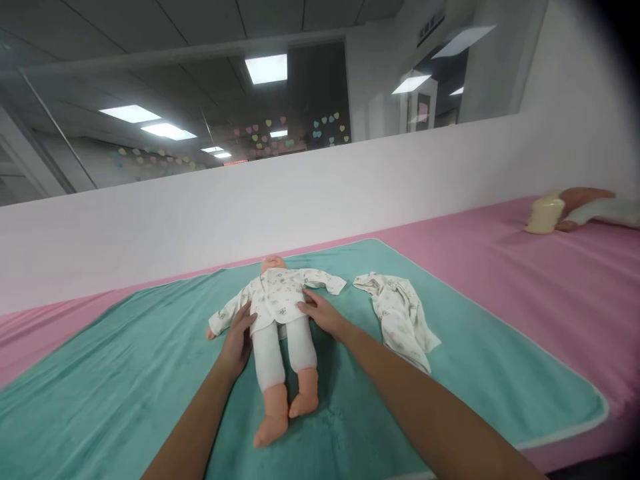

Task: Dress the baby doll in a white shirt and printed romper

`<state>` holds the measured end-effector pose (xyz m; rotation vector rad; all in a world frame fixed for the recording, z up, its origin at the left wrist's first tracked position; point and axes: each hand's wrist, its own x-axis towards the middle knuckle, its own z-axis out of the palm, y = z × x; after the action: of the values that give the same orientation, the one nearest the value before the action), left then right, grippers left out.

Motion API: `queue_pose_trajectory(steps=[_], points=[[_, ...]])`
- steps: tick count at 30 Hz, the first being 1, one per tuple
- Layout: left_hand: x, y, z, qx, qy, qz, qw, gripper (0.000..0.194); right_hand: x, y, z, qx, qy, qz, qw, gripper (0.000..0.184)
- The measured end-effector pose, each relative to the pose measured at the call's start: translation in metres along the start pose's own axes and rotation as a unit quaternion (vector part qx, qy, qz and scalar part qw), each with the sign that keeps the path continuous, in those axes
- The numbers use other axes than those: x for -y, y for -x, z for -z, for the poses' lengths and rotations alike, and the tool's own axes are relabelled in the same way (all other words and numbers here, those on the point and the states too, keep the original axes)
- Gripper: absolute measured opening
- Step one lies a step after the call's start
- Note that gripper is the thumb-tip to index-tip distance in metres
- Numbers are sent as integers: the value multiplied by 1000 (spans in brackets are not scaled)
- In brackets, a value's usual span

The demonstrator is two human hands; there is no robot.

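A baby doll (301,393) lies on its back on a green blanket (135,387), its head toward the wall and its bare feet toward me. It wears a white printed jacket (277,293) and white leggings (267,357). My left hand (241,333) rests against the jacket's lower left side, fingers stretched out. On the other side, my right hand (321,312) touches the jacket's edge with its fingers apart. Neither hand is wrapped round anything. To the right of the doll lies a crumpled white printed garment (403,320), apart from my hands.
Pink cloth (480,250) covers the surface under the blanket. At the far right stand a pale yellow bottle (545,215) and, behind it, part of another doll-like figure (600,210). A white wall (250,207) with a window above it borders the back.
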<state>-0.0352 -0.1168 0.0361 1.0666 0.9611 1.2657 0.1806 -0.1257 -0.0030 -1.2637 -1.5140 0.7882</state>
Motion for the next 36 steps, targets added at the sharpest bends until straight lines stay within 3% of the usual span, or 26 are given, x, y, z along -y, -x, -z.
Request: queue_pose_trajectory(steps=[2,4,8,9,12,16,19,22,25,27,30,32,34,36], points=[[5,-2,8,10,-15,2,1000,52,-5,-3,18,-70,162,5,984,50],[9,-5,14,2,-46,-10,999,48,-10,-3,45,-124,235,-18,964,45],[11,-6,19,-35,-160,-56,985,44,-14,9,99,-238,411,-148,867,32],[11,-5,19,-39,-187,-66,979,43,-14,13,108,-247,426,-167,854,31],[10,-2,19,-51,-228,-109,966,38,-11,22,119,-239,459,-182,836,28],[5,7,15,-48,-230,-181,955,33,-15,22,115,-187,494,-216,821,31],[-6,21,8,-24,-206,-209,956,31,-7,15,117,-116,480,-188,849,26],[-16,45,0,10,-158,-235,959,28,40,15,117,-71,394,-127,907,24],[-24,80,-11,36,-123,-281,951,29,125,32,103,-38,268,-49,961,35],[-33,107,-19,42,-107,-288,951,34,187,54,89,31,199,4,979,38],[-65,152,-33,60,-61,-244,966,44,261,94,68,177,171,53,968,33],[-96,180,-42,111,-31,-199,973,44,296,120,58,253,167,87,949,27],[-128,207,-50,205,-36,-157,965,39,322,145,54,280,152,136,938,23],[-154,234,-54,248,-73,-142,956,31,344,167,55,254,144,184,938,20]])
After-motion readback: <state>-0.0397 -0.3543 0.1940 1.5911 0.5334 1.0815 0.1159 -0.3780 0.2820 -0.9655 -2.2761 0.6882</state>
